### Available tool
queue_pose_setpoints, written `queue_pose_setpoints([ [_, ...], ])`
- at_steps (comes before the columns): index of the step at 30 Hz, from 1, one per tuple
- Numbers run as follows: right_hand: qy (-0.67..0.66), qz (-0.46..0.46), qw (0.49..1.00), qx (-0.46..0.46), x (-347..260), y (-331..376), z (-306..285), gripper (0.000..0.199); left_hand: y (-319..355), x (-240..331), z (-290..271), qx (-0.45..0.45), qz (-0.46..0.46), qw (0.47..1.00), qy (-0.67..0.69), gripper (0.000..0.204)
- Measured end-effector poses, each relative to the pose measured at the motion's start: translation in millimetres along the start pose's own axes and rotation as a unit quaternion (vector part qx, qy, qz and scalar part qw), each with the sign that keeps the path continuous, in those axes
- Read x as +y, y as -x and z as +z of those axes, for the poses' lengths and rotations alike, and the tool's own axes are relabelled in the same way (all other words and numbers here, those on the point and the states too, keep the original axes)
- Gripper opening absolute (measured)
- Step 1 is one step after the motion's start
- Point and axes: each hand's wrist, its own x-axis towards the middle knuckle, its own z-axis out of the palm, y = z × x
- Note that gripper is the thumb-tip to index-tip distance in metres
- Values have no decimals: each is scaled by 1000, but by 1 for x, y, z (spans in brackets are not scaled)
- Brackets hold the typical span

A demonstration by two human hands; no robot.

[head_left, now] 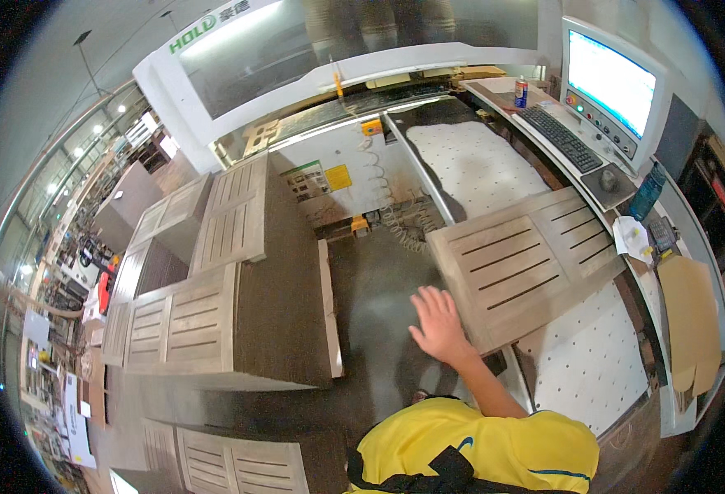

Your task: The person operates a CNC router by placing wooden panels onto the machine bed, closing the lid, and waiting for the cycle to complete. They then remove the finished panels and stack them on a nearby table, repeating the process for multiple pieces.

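Note:
My right hand (443, 328) is stretched out with its fingers apart and holds nothing. Just to its right is the near left corner of a grey-brown wooden panel with slots (504, 267); I cannot tell whether the hand touches it. The panel lies slantwise across a white machine bed dotted with small holes (585, 350). My left hand is out of view.
Tall stacks of similar slotted panels (183, 325) stand on the left, with another stack (239, 461) lower down. At the right, a narrow desk holds a monitor (613, 82), keyboard (558, 136), mouse (609, 179), bottle (647, 191) and spray can (520, 92). Cardboard (687, 321) hangs nearby.

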Motion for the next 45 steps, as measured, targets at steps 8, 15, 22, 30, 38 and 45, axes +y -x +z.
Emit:
queue_pose_setpoints([
  [8, 6, 353, 935, -19, 145, 33, 6, 82, -35, 180, -2, -420, 121, 887, -146, 66],
  [15, -65, 299, 949, 77, 168, 57, -16, 72, -51, 284, 40, -456, 125, 840, -267, 59],
  [22, 34, 376, 915, 138, 163, 46, -18, 69, -144, 342, 84, -535, 170, 754, -341, 56],
  [30, 166, 458, 850, 201, 181, 44, -7, 62, -284, 438, 107, -611, 317, 617, -381, 58],
  [38, 239, 549, 762, 245, 185, 34, 2, 59, -228, 627, 70, -518, 277, 693, -419, 74],
  [45, 322, 561, 722, 245, 206, 7, 12, 49, -177, 697, 43, -812, 335, 437, -193, 65],
])
